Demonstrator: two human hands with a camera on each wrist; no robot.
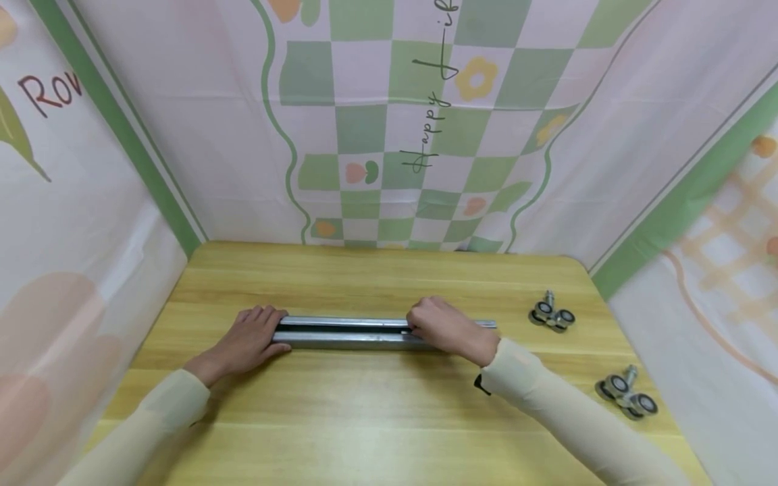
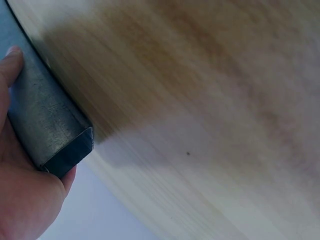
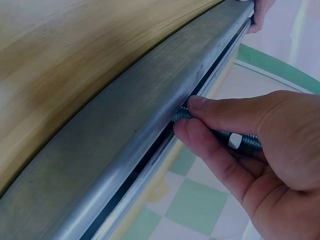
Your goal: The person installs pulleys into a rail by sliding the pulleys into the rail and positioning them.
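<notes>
A long metal channel rail (image 1: 346,342) with a slot along its top lies across the table. My left hand (image 1: 248,339) grips the rail's left end, fingers over the far side and thumb on the near side. In the left wrist view the rail's squared end (image 2: 70,152) shows beside the palm. Toward the other end, my right hand (image 1: 450,329) pinches a threaded bolt (image 3: 245,142) between thumb and forefinger. The bolt's tip stands right at the slot in the right wrist view. Whatever joins its lower part inside the rail is hidden.
Two wheeled roller hangers with bolt stems lie at the right of the wooden table (image 1: 365,418): a far one (image 1: 552,317) and a nearer one (image 1: 626,395). Printed cloth (image 1: 243,135) hangs behind the table and along both sides.
</notes>
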